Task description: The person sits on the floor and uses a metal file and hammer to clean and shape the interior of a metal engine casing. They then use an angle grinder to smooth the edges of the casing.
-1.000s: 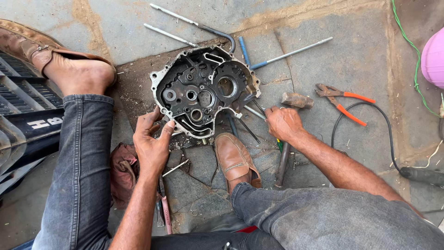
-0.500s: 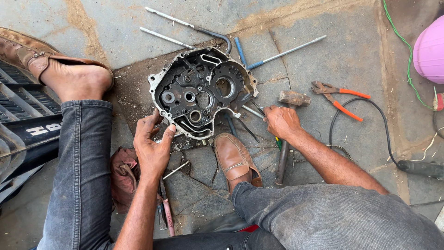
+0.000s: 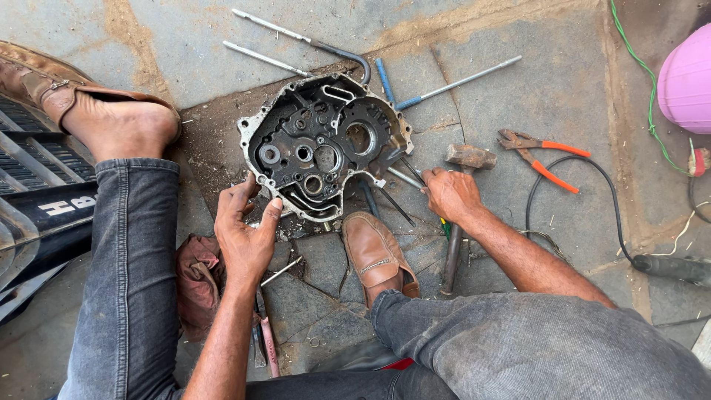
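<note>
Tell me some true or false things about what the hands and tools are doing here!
1. The left hand touches the metal engine case. True.
2. The right hand holds the orange-handled pliers. False: the pliers lie apart on the ground; the hand is over thin tools beside the case.
3. A hammer lies by the right hand. True.
4. The engine case sits on a table. False: it lies on the stone floor.
5. A brown shoe is below the case. True.
</note>
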